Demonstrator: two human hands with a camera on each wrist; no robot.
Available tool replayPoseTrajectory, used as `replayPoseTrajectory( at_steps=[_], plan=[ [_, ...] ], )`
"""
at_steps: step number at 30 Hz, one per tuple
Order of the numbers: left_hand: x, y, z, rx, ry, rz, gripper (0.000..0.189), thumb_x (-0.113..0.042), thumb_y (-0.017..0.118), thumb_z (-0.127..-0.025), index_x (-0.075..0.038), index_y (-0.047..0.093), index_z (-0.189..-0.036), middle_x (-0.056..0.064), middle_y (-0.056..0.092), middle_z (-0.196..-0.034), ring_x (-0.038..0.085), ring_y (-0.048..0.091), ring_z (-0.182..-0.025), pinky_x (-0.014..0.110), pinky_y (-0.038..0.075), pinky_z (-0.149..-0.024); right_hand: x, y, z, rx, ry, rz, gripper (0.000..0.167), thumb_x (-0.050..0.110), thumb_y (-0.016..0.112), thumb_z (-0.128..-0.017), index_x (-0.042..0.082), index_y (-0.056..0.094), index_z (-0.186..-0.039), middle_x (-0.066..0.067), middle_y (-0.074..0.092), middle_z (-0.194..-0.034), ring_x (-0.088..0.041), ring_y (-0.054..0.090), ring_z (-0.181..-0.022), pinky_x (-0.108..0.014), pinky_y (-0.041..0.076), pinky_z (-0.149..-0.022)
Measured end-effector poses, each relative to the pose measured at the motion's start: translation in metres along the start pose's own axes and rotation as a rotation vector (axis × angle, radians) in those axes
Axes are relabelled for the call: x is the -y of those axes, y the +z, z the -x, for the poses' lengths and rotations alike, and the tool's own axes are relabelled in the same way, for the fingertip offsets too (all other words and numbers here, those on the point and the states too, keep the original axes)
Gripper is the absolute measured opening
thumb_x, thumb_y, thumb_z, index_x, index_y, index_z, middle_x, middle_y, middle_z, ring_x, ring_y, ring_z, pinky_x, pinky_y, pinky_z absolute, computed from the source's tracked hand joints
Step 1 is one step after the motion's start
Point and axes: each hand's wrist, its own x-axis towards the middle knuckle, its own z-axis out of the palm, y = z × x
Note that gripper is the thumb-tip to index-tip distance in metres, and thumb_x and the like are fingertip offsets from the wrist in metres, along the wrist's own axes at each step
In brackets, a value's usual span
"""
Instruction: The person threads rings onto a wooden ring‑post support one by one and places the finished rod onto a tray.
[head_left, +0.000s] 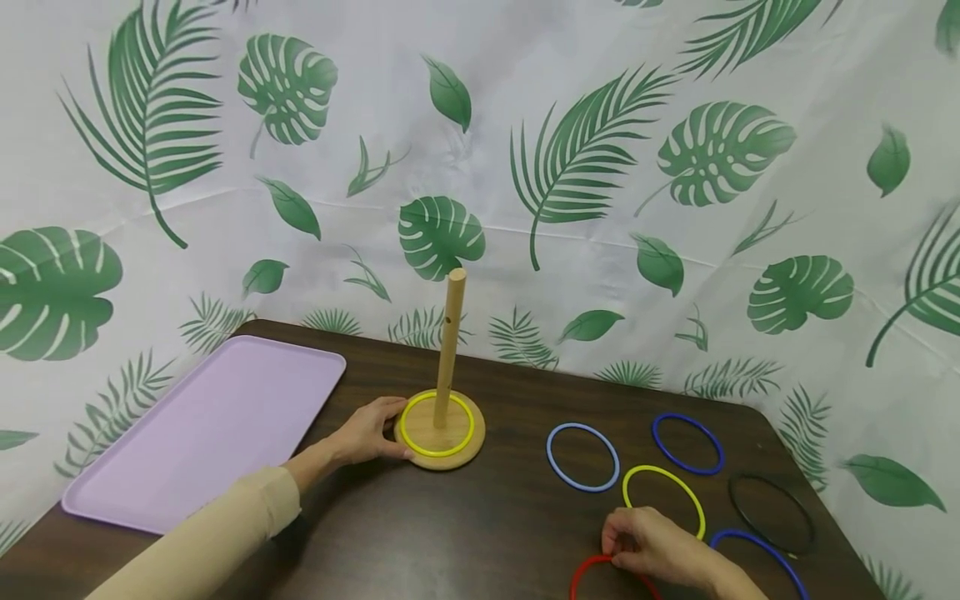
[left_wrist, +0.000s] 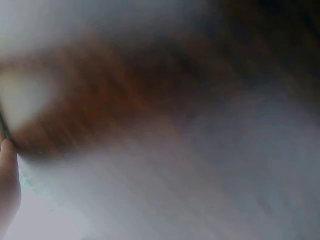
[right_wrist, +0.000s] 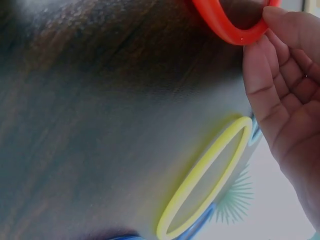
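Observation:
A wooden ring-toss stand [head_left: 450, 350], an upright post on a round base, stands at the table's centre. One yellow ring [head_left: 473, 423] lies on its base, encircling the post. My left hand [head_left: 367, 431] grips the left edge of that base, thumb in front and fingers behind. The left wrist view is mostly blurred, with one fingertip [left_wrist: 8, 147] at its left edge. At lower right, my right hand [head_left: 652, 542] pinches a red ring [right_wrist: 220, 25] between thumb and fingers. Part of the red ring falls outside both views.
Around the right hand lie a second yellow ring [head_left: 678, 482], a light blue ring [head_left: 551, 454], dark blue rings [head_left: 722, 458] and a black ring [head_left: 750, 529]. A lilac tray [head_left: 225, 417] covers the table's left side. Behind the brown table [head_left: 420, 525] hangs a leaf-print cloth [head_left: 495, 167].

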Motion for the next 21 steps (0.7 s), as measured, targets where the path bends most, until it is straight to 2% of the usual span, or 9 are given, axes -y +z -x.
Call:
replayPoseTrajectory(
  at_steps=[6, 8, 11, 15, 21],
  plan=[
    [-0.001, 0.001, 0.0, -0.002, 0.01, -0.002, 0.086, -0.026, 0.082, -0.071, 0.013, 0.04, -0.135, 0.031, 0.042, -0.135, 0.044, 0.041, -0.125, 0.047, 0.044, -0.097, 0.002, -0.001, -0.004, -0.044, -0.001, 0.074, 0.023, -0.002, 0.07, -0.076, 0.017, 0.059, -0.081, 0.015, 0.057, -0.076, 0.009, 0.046, -0.067, -0.015, 0.045, -0.051],
    [-0.001, 0.001, -0.001, -0.001, 0.006, -0.003, 0.086, -0.026, 0.082, -0.072, 0.013, 0.04, -0.135, 0.031, 0.041, -0.135, 0.044, 0.041, -0.126, 0.047, 0.044, -0.098, 0.002, -0.001, -0.006, -0.064, -0.024, 0.102, 0.023, -0.003, 0.07, -0.076, 0.017, 0.058, -0.081, 0.014, 0.058, -0.076, 0.009, 0.047, -0.068, -0.014, 0.045, -0.053],
    [-0.001, 0.0, -0.001, -0.001, 0.001, -0.001, 0.086, -0.026, 0.082, -0.072, 0.013, 0.04, -0.135, 0.031, 0.041, -0.136, 0.044, 0.04, -0.126, 0.047, 0.043, -0.098, 0.004, -0.004, -0.009, -0.083, -0.025, 0.082, 0.019, 0.0, 0.069, -0.079, 0.016, 0.059, -0.081, 0.012, 0.059, -0.076, 0.008, 0.049, -0.069, -0.015, 0.046, -0.054],
    [-0.001, 0.0, -0.001, -0.006, 0.002, 0.004, 0.084, -0.025, 0.082, -0.072, 0.013, 0.04, -0.135, 0.031, 0.042, -0.135, 0.043, 0.041, -0.126, 0.048, 0.043, -0.098, 0.01, -0.01, -0.016, -0.139, 0.02, 0.036, 0.011, 0.005, 0.067, -0.084, 0.013, 0.06, -0.083, 0.01, 0.06, -0.076, 0.006, 0.051, -0.068, -0.018, 0.047, -0.054],
    [-0.003, 0.0, 0.001, -0.004, 0.001, 0.001, 0.085, -0.025, 0.083, -0.071, 0.013, 0.041, -0.135, 0.031, 0.042, -0.135, 0.044, 0.041, -0.126, 0.048, 0.043, -0.098, 0.023, -0.024, -0.03, -0.277, 0.137, 0.04, 0.008, 0.006, 0.067, -0.085, 0.01, 0.061, -0.087, 0.005, 0.061, -0.076, 0.001, 0.053, -0.066, -0.021, 0.048, -0.054]
  ],
)
